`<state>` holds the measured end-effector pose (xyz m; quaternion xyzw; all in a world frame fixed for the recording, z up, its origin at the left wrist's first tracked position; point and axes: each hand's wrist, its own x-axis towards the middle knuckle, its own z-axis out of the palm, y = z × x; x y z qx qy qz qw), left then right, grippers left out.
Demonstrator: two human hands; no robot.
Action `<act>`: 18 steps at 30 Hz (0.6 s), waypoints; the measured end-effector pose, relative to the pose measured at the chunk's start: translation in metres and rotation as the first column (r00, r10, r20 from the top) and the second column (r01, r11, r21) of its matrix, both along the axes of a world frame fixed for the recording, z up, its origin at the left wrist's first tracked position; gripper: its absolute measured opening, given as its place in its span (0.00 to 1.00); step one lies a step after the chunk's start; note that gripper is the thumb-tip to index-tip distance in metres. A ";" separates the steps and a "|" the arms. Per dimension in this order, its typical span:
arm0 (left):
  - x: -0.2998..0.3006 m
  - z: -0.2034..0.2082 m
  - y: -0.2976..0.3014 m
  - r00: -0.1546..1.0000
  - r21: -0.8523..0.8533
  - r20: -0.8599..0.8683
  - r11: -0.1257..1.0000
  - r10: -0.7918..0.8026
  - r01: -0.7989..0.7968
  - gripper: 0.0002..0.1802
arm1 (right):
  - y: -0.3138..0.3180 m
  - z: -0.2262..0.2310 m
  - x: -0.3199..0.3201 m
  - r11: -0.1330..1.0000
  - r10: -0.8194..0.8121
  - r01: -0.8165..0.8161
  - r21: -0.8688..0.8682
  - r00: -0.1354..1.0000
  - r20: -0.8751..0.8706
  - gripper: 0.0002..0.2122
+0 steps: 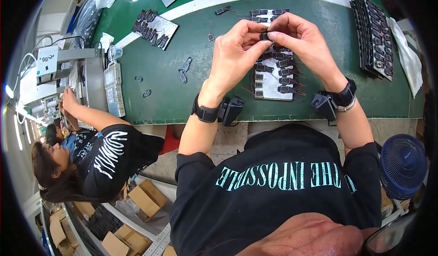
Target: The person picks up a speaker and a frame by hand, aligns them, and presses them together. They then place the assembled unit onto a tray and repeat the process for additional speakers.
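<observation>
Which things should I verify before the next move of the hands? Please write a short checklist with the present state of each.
1. Left hand grips the small black part: ok.
2. Right hand has its fingers on the same part: ok.
3. Held part's wires fully visible: cannot tell, fingers cover much of it.
4. Pale tray lies flat below the hands: ok.
5. Green table free of loose parts: not ok, several lie left of the tray.

A factory assembly workshop: the long green surface (182, 103) bears pale plates (270, 81) of small wired parts (286, 80), 1 co-worker (125, 148) works at a machine (93, 85), and cardboard boxes (147, 200) stand nearby.
</observation>
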<state>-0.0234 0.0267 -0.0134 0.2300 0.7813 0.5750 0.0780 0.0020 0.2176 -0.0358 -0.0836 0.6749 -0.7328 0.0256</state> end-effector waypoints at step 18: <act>0.001 0.001 -0.004 0.999 -0.027 -0.046 0.999 -0.021 0.019 0.11 | 0.001 0.003 -0.005 0.993 0.114 -0.115 0.010 0.992 0.048 0.13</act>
